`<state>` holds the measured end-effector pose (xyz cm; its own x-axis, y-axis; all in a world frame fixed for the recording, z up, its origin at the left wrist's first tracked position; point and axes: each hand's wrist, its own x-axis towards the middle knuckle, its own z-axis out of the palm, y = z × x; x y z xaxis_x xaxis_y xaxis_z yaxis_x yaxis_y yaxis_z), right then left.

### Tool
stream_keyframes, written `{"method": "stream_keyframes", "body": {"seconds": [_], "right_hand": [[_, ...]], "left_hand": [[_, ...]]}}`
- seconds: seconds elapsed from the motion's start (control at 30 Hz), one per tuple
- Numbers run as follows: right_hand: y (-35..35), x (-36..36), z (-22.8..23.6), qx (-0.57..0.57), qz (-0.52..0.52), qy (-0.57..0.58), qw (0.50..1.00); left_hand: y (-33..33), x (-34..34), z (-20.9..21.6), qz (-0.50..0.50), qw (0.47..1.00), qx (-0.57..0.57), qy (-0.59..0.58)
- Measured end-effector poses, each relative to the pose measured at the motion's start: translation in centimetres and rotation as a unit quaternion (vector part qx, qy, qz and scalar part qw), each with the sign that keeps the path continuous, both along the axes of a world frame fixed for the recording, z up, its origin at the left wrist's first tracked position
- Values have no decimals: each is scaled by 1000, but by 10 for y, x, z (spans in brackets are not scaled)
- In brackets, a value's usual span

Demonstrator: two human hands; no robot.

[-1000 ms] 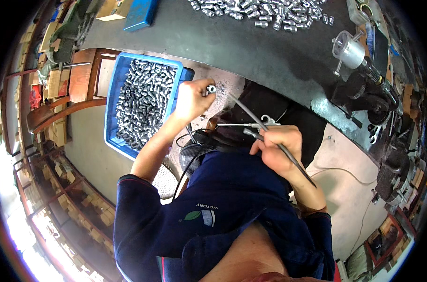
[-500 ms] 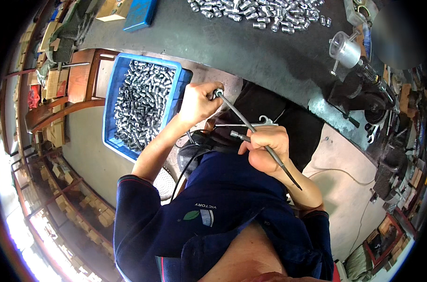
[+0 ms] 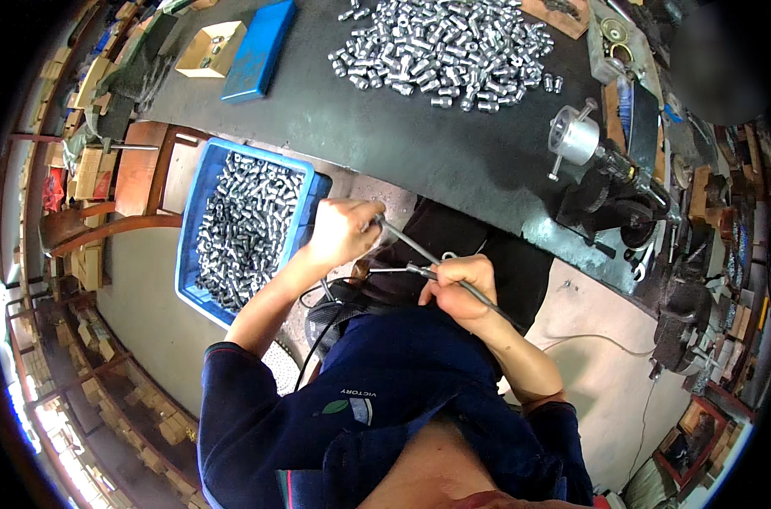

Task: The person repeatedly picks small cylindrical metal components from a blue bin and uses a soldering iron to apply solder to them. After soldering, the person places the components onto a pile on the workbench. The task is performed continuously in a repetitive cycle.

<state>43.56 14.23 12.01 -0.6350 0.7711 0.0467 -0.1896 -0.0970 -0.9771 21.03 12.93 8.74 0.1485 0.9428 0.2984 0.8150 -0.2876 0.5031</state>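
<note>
A long, slim grey metal rod (image 3: 409,241) slants between my hands over my lap. My left hand (image 3: 345,231) is closed, fingers pinched around its upper end; any small piece there is mostly hidden by the fingers. My right hand (image 3: 463,287) is closed around the lower part of the rod. A short dark cylinder with a silvery end (image 3: 418,270) also sticks out of the right hand. Just left of my left hand stands a blue plastic crate (image 3: 316,182), filled with small metal fittings (image 3: 248,225).
On the dark workbench (image 3: 318,127) lies a heap of shiny metal fittings (image 3: 453,51), with a blue lid (image 3: 260,51) and an open wooden box (image 3: 209,53) to its left. A clamped device with a silver cylinder (image 3: 574,136) stands at the right. A wooden chair (image 3: 139,174) is left of the crate.
Both hands have moved slightly left and down in the picture, the rod with them. The view has shifted, showing more of the bench. The rod's dark pointed end no longer shows clearly.
</note>
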Motion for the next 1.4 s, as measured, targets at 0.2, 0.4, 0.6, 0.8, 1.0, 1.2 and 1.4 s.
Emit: {"method": "stream_keyframes", "body": {"seconds": [0.2,0.4,0.6,0.8,1.0,1.2,1.4], "right_hand": [[11,-19,-31,51,12,-60,997],[4,31,-6,35,-51,-17,998],[-18,45,15,70,-70,-58,993],[-29,29,4,-16,-25,-18,999],[-36,42,-7,16,-77,-34,996],[-33,27,-14,9,-48,22,999],[-26,19,-8,1,-19,6,1000]], "left_hand": [[4,29,5,-98,994,29,-40],[20,-6,14,-34,997,34,54],[112,5,53,-34,993,53,101],[212,2,94,5,945,-31,-326],[145,-40,97,32,984,-20,-175],[1,-175,27,339,929,-14,-147],[-96,-234,-77,344,911,-228,9]]}}
